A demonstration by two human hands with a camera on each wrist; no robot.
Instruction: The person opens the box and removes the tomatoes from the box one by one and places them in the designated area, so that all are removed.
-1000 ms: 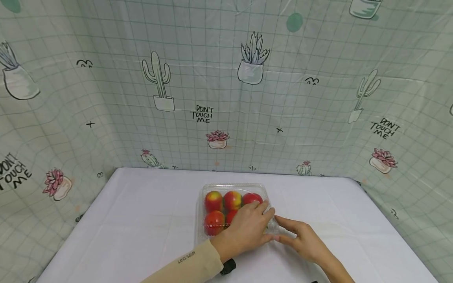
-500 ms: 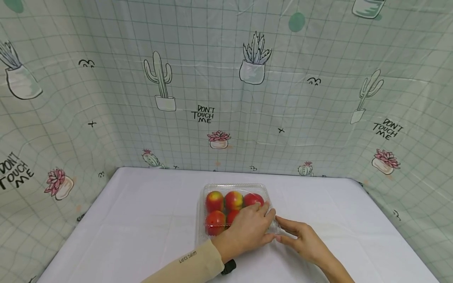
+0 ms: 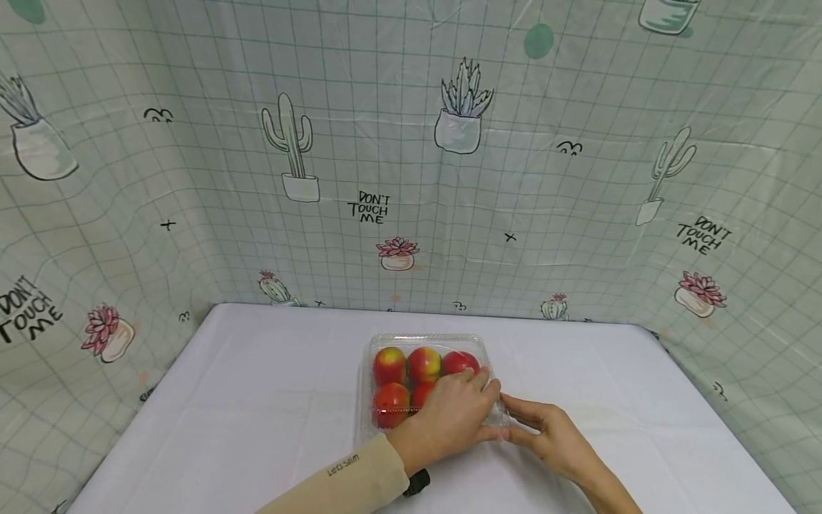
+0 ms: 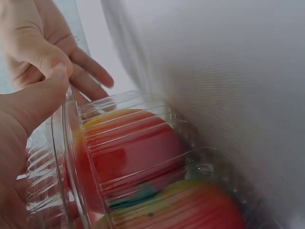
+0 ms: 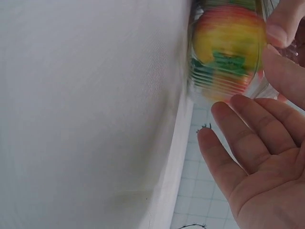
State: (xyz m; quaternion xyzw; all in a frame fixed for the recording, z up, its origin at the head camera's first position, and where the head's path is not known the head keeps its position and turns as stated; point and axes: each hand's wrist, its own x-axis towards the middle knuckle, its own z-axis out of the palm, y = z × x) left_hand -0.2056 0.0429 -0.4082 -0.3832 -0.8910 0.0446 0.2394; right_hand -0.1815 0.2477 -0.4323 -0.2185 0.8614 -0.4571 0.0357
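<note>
A clear ribbed plastic fruit container [image 3: 424, 338] stands on the table, holding several red-and-yellow apples [image 3: 389, 365]. Across its front right part lies my left hand [image 3: 446, 417], fingers over the lid and thumb at the rim of the near right corner. My right hand [image 3: 555, 437] is at that same corner from the right, thumb at the rim, fingers along the side. In the left wrist view, both thumbs meet at the rim [image 4: 71, 119]. The right wrist view shows my right fingers [image 5: 248, 136] nearly straight below a blurred apple [image 5: 228, 36]. My left hand hides some apples.
White cloth covers the table [image 3: 270, 400]. A grid-patterned curtain [image 3: 411, 157] with cactus drawings rises behind it and at both sides. A black device [image 3: 417, 483] sits under my left wrist.
Both hands stay at the container's near right corner. My left thumb has shifted slightly against the rim. The container and apples keep their place on the table.
</note>
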